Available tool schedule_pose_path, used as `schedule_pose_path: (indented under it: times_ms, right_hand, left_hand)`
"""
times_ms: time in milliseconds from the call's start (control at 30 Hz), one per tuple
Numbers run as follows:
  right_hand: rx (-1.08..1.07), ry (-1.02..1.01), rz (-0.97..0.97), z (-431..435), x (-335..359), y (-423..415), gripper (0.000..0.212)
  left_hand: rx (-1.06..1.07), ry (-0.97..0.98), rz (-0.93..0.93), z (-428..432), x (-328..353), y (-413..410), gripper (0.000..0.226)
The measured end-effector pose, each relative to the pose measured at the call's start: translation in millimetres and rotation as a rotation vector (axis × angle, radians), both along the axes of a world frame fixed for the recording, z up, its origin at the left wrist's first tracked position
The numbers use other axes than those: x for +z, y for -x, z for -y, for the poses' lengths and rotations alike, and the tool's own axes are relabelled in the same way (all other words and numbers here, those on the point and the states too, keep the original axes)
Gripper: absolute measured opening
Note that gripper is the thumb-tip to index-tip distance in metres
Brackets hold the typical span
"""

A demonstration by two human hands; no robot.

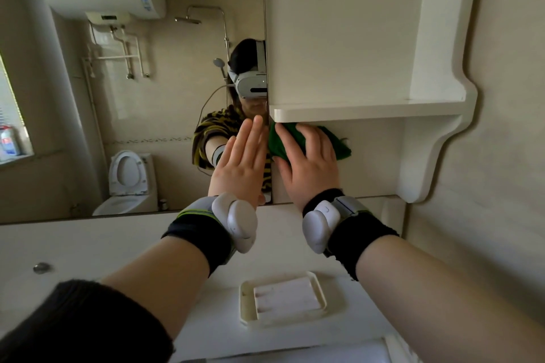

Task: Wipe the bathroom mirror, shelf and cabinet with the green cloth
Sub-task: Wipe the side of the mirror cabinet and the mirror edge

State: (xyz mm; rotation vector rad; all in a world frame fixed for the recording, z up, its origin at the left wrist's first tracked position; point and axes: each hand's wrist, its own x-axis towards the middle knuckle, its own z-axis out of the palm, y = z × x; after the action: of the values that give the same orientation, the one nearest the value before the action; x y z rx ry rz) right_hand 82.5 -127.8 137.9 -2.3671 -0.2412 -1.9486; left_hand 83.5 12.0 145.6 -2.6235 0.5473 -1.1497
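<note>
The green cloth [339,143] is bunched against the white back panel just under the shelf [365,112] of the cabinet [339,38]. My right hand [306,165] lies over the cloth with fingers spread and slightly bent, pressing it to the panel near the cabinet's left edge. My left hand [239,162] is flat with straight fingers against the mirror [132,112], right beside the cabinet edge. Most of the cloth is hidden under my right hand.
A white soap dish [283,299] sits on the counter [118,244] below my wrists. A drain plug [41,267] lies at the left. The cabinet's curved side panel [436,141] stands at the right. The mirror reflects a toilet, a water heater and a shower.
</note>
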Motion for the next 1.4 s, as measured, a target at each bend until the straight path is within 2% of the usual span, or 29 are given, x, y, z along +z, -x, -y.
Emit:
schedule_pose_path:
  times_ms: [300,533,700,867,967,1100,1233,1300,1400]
  right_hand:
    - [0.011,-0.022,-0.055,-2,-33,1,0.042]
    - [-0.020,0.065,0.009,3,-52,5,0.042]
    - [-0.029,0.081,-0.034,4,-63,6,0.049]
    - [0.102,0.046,-0.128,7,-61,15,0.055]
    - [0.178,0.027,-0.100,15,-34,24,0.041]
    - [0.229,-0.023,-0.011,28,16,23,0.040]
    - [0.251,-0.017,-0.133,29,18,20,0.049]
    - [0.245,-0.029,-0.136,29,16,18,0.049]
    - [0.237,-0.040,-0.122,29,15,17,0.047]
  left_hand:
    - [-0.043,0.032,0.028,0,-3,-4,0.090]
    - [-0.009,0.005,0.033,0,-3,-3,0.101]
    - [-0.009,0.005,0.026,3,-3,-3,0.096]
    - [0.027,0.010,0.019,5,-3,0,0.092]
    - [0.007,0.059,0.001,10,-4,0,0.084]
    - [0.003,0.083,-0.016,11,-3,1,0.090]
    - [-0.032,0.116,-0.048,9,-3,0,0.094]
    - [-0.033,0.109,-0.073,10,-4,0,0.106]
    - [0.013,0.100,-0.136,15,-3,0,0.136]
